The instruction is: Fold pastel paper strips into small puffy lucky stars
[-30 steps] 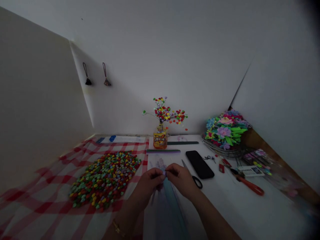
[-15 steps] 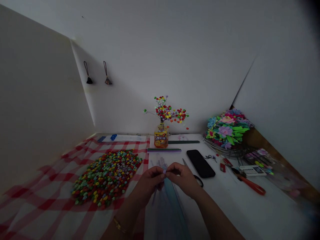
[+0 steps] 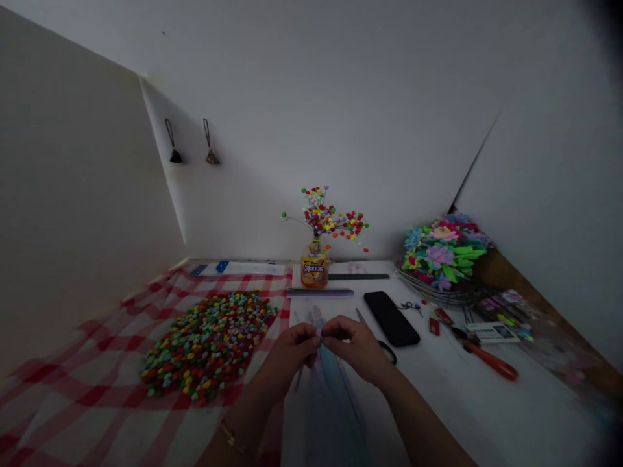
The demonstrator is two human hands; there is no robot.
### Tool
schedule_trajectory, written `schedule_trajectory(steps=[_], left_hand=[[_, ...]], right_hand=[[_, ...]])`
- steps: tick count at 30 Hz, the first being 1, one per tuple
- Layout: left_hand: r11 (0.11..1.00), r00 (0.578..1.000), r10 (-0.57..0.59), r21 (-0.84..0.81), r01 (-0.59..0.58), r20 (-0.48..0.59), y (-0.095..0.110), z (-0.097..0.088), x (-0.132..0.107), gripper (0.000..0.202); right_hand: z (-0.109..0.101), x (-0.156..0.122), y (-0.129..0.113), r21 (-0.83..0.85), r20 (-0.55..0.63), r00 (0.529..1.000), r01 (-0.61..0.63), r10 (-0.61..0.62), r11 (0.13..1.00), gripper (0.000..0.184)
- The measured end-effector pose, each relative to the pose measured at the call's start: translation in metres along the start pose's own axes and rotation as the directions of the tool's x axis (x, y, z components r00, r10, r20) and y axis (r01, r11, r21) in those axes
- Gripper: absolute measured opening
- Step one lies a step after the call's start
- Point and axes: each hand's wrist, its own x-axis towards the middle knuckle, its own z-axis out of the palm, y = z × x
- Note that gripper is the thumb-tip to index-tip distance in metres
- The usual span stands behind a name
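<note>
Smooth strips [image 3: 337,386]; matt cloth [image 3: 111,363].

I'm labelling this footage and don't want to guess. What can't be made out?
Head view:
Shape of the pale lilac piece: the left hand and right hand cover much of it.
Middle of the scissors: hidden behind the right hand.
Near end of the pale blue material: cut off by the bottom edge.
Print on the white card: too small.

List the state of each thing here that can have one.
Left hand, pinched on a pale strip
Right hand, pinched at the same strip
Phone, lying flat, screen dark
Scissors, partly hidden, open or shut unclear
Bottle, upright, holding colourful sprigs
Checked cloth, spread, rippled
Tassels, hanging
</note>
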Motion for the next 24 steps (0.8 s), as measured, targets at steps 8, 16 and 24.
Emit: schedule_trajectory(steps=[8,16,24], left_hand=[[1.000,1.000,0.020,0.018,-0.020,0.008,-0.0013,-0.0021,0.0013,0.019],[0.996,0.997,-0.077,-0.052,0.078,0.024,0.0020,-0.0003,-0.0028,0.025],[1.000,1.000,0.002,0.020,-0.002,0.021,0.0037,0.0022,-0.0029,0.021]], right_hand=[[0.0005,-0.0010,-0.0030,-0.006,-0.005,1.000,-0.001,0.001,1.000,0.011],[0.0021,-0.0013,0.0010,-0.020,-0.018,1.000,0.007,-0.007,1.000,0.010],[0.0007,-0.0027,-0.0038,-0.003,0.007,1.000,-0.012,0.012,1.000,0.011]])
